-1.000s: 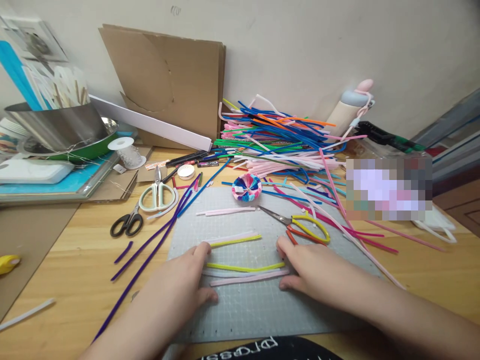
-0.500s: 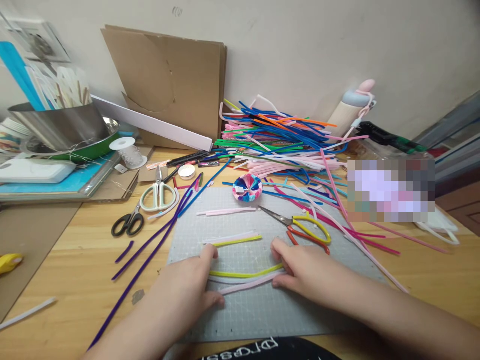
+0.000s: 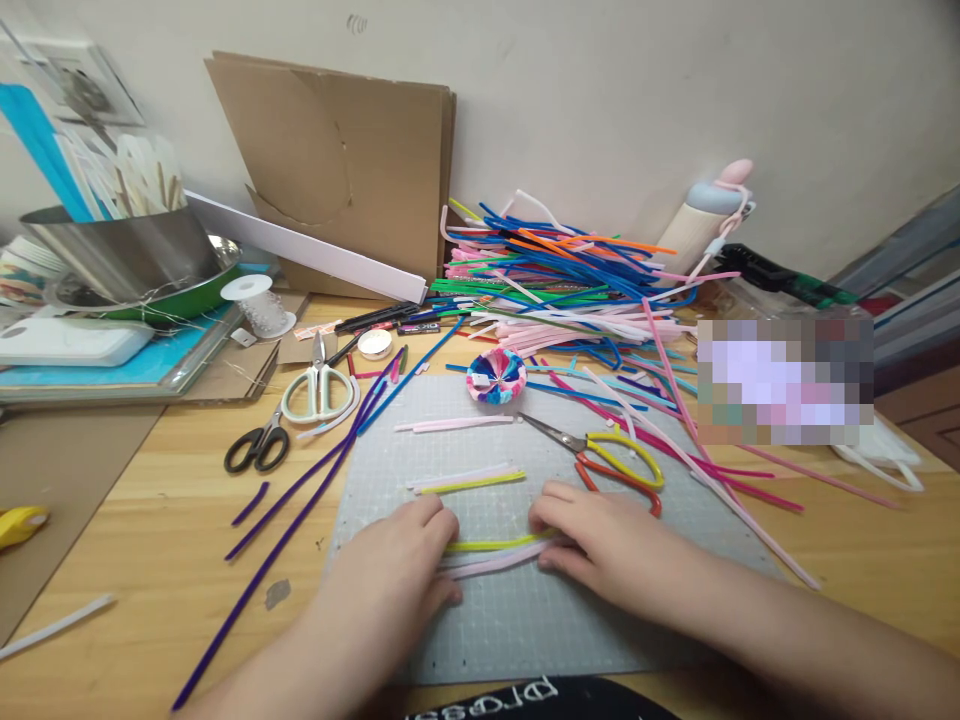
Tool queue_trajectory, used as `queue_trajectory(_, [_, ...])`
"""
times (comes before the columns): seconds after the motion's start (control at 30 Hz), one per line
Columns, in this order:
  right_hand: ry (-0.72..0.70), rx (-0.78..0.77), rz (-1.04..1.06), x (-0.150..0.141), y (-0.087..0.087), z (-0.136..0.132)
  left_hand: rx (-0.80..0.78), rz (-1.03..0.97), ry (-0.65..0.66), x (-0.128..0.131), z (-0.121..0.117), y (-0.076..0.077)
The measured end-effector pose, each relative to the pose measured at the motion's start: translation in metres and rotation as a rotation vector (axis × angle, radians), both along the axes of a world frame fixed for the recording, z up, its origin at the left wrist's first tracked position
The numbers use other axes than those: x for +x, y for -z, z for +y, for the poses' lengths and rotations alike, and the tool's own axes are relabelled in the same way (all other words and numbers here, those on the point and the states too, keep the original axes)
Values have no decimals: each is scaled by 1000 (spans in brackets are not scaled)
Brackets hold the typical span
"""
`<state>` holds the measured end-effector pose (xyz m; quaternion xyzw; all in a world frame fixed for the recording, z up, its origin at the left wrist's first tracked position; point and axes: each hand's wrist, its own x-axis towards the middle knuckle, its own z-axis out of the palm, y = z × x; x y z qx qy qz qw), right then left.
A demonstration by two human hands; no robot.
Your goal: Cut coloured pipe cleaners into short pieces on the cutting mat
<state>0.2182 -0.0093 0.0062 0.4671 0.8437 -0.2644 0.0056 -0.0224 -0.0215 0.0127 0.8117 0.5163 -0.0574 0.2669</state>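
Yellow and pale pink pipe cleaners (image 3: 495,546) run side by side across the grey cutting mat (image 3: 480,630). At their left end my left hand (image 3: 405,560) grips them, the thumb below and the fingers above. My right hand (image 3: 581,535) pinches the same bundle at its right end. Beyond the hands lies a short pair of yellow and pale pipe cleaner pieces (image 3: 472,480). Farther off are pale pink pieces (image 3: 457,424) and a round blue, pink and white pipe cleaner disc (image 3: 496,377). Scissors with yellow and red handles (image 3: 622,455) lie above my right hand.
A big heap of coloured pipe cleaners (image 3: 562,270) lies at the back. White-handled scissors (image 3: 319,385), black scissors (image 3: 257,445) and long purple pipe cleaners (image 3: 292,510) are on the left. Cardboard sheets (image 3: 330,170) lean on the wall. A bottle (image 3: 694,225) stands back right.
My hands have come closer together along the bundle, the left one moving right and the right one slightly left. The yellow and pink strands now sit closer to each other.
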Motion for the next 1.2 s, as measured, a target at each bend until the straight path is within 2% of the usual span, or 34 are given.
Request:
queue_trajectory(0.13, [30, 1, 56, -6, 6, 2, 9, 24, -26, 3, 0, 2])
queue_trajectory(0.27, [40, 96, 82, -11, 11, 4, 51, 57, -73, 2, 2, 1])
queue_trajectory(0.47, [51, 163, 203, -5, 6, 7, 75, -22, -120, -1, 4, -1])
queue_trajectory(0.6, [133, 252, 276, 3, 12, 19, 137, -44, -233, -9, 12, 1])
queue_trajectory(0.77, [191, 212, 266, 5, 22, 36, 165, -45, -344, -20, 26, 11])
queue_trajectory(0.9, [196, 187, 274, -1, 26, 41, 129, -89, -328, -20, 30, 17])
queue_trajectory(1.2, [170, 203, 261, -9, 32, 40, 149, -153, -291, -10, 28, 18])
